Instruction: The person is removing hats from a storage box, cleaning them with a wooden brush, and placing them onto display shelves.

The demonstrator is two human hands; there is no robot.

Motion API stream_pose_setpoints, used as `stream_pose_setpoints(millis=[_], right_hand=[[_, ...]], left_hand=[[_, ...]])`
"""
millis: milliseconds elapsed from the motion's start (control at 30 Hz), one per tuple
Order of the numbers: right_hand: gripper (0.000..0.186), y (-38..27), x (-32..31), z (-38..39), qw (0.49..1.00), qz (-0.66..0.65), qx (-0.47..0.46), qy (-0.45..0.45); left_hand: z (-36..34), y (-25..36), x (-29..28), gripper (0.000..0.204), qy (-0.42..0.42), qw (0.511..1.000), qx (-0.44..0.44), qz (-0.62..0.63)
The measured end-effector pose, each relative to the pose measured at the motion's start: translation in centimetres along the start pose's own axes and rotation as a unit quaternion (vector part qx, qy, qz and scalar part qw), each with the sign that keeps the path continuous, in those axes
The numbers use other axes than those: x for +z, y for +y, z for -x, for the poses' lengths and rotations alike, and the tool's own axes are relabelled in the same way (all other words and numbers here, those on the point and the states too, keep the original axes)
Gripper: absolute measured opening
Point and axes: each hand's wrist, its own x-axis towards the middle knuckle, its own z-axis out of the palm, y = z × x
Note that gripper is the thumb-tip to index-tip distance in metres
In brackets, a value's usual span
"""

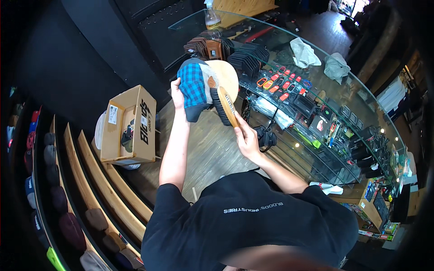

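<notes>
A blue-and-black plaid cap with a pale tan front panel and dark brim point(195, 88) sits just above the centre of the view, held up in the air. The left hand point(177, 90) grips it from the cap's nine o'clock side, fingers curled around the edge. Pressed against the cap at its four o'clock side is a wooden-backed brush with dark bristles point(224, 106), bristles turned toward the fabric. The right hand point(246, 137) is closed around the lower end of the brush, at five o'clock from the cap.

Behind the cap, at one o'clock, a round pale wooden disc point(226, 74) shows. A long curved glass display counter point(289, 49) sweeps from twelve o'clock round to four o'clock; orange and red small items lie in rows inside it, and two crumpled pale cloths point(304, 53) rest on its top. At nine o'clock from the cap an open brown cardboard box point(131, 126) stands on stepped wooden shelves point(97, 180), where rows of caps lie toward seven o'clock. A wooden plank floor point(212, 149) lies below the hands.
</notes>
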Motion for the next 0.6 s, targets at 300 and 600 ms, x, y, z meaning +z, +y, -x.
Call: stream_pose_setpoints(millis=[300,600], right_hand=[[0.040,-5.6,-3.5,-11.3,0.983,0.136,-0.123,0.015],[0.047,-8.9,-4.9,-16.5,0.988,-0.046,-0.112,0.098]], left_hand=[[-1.7,0.0,-0.4,0.046,-0.080,0.997,-0.019,-0.012],[-0.9,-1.4,1.3,0.045,-0.076,0.995,-0.058,0.003]])
